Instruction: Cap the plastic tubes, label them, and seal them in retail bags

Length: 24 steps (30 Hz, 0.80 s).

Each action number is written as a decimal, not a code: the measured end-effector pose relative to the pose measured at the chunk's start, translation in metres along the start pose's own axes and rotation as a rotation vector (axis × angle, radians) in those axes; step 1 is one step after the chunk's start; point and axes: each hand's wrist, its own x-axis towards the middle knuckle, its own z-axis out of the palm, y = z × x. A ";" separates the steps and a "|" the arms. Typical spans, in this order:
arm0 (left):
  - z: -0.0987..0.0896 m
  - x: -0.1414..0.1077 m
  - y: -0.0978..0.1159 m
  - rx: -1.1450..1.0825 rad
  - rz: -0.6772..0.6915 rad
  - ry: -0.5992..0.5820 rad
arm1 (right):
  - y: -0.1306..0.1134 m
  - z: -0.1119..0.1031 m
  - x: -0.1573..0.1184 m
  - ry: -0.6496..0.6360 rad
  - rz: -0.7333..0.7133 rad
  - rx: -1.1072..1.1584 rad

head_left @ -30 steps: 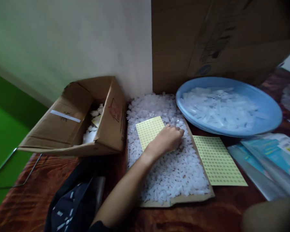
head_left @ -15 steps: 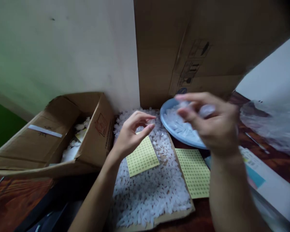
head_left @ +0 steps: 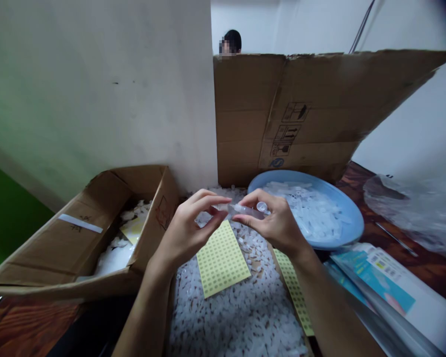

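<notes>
My right hand [head_left: 278, 220] grips a small translucent plastic tube [head_left: 251, 212] between thumb and fingers, its end pointing left. A round whitish cap-like end [head_left: 261, 207] shows by the same fingers; I cannot tell whether it belongs to a second tube. Opposite it, my left hand [head_left: 193, 218] pinches a small clear plastic piece [head_left: 222, 207], close to the tube's end. Whether the two pieces touch is unclear. Below the hands, a yellow sheet of small round dot stickers [head_left: 223, 258] lies on a spread of small white translucent plastic pieces [head_left: 230, 317].
A blue basin [head_left: 351, 218] of clear tubes stands at right, with a second dotted sheet [head_left: 293, 287] nearer me. Left is an open cardboard box [head_left: 148, 233]. Behind rises a large cardboard panel [head_left: 245, 119], a person's head [head_left: 233, 39] above it. Plastic packets [head_left: 386, 282] lie right.
My right hand has come down and left from near the basin, bringing the tube to my left hand. The view has tilted up, so a person's head now shows over the panel.
</notes>
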 end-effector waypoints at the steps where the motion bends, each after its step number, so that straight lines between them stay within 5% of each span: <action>1: -0.001 0.000 0.000 0.005 0.001 -0.013 | 0.001 0.000 0.000 0.002 -0.021 -0.002; 6: 0.002 -0.001 -0.001 -0.099 -0.074 -0.098 | 0.002 0.003 0.001 0.007 -0.087 0.028; 16: 0.015 -0.001 -0.001 -0.049 -0.067 -0.071 | 0.006 0.003 -0.001 -0.106 0.365 0.297; 21: 0.008 -0.003 -0.013 -0.120 -0.218 0.111 | 0.003 0.001 0.002 -0.033 0.145 0.194; 24: 0.007 -0.003 -0.015 -0.108 -0.185 0.132 | 0.008 0.008 -0.001 0.031 0.230 0.255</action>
